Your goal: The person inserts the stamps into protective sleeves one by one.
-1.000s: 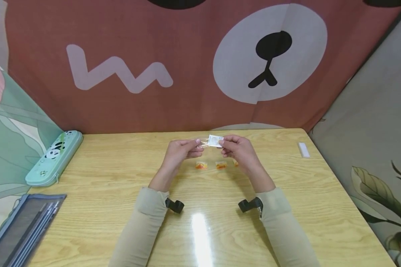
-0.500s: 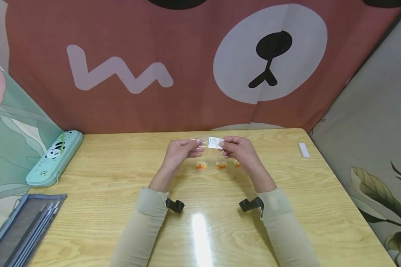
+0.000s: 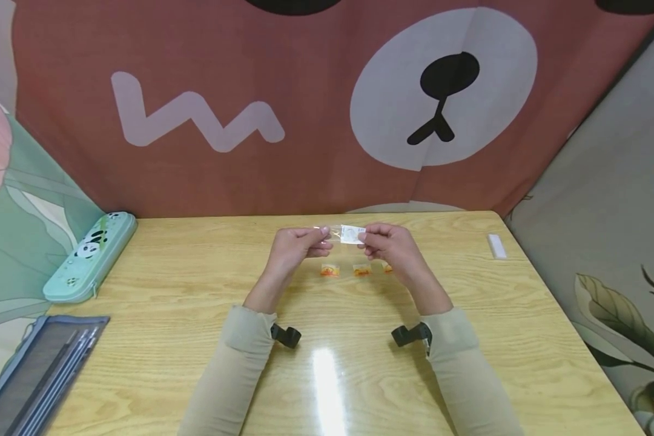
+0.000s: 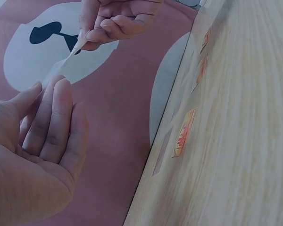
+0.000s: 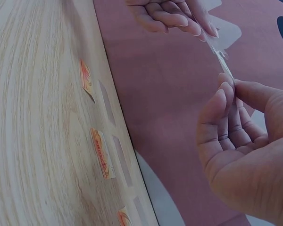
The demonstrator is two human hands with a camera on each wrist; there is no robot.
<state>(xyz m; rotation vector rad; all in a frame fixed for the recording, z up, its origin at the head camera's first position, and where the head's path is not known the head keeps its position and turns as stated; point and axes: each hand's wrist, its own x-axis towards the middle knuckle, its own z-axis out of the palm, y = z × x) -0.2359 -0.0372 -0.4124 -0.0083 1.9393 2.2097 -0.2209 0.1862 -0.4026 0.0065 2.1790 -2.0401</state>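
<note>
Above the far part of the table, both hands hold a small clear plastic packet with a white label (image 3: 352,234). My left hand (image 3: 294,247) pinches its clear left end between thumb and fingers. The labelled right end is pinched by my right hand (image 3: 390,247). Seen edge-on in the right wrist view, the packet (image 5: 222,65) is a thin strip stretched between the hands. Beneath them, flat on the table, lie small orange wrappers in a row: a left one (image 3: 329,270), a middle one (image 3: 362,270) and a right one (image 3: 387,267), partly hidden by my right hand.
A mint panda pencil case (image 3: 91,257) lies at the table's left edge, with a dark mesh pouch of pens (image 3: 43,369) nearer. A small white block (image 3: 497,246) lies at the far right. A patterned cloth (image 3: 305,181) hangs behind the wooden table (image 3: 327,327).
The packet's clear left end has come to lie flatter and its label has turned more face-on and slightly lower. Both hands keep their pinch, almost in the same place.
</note>
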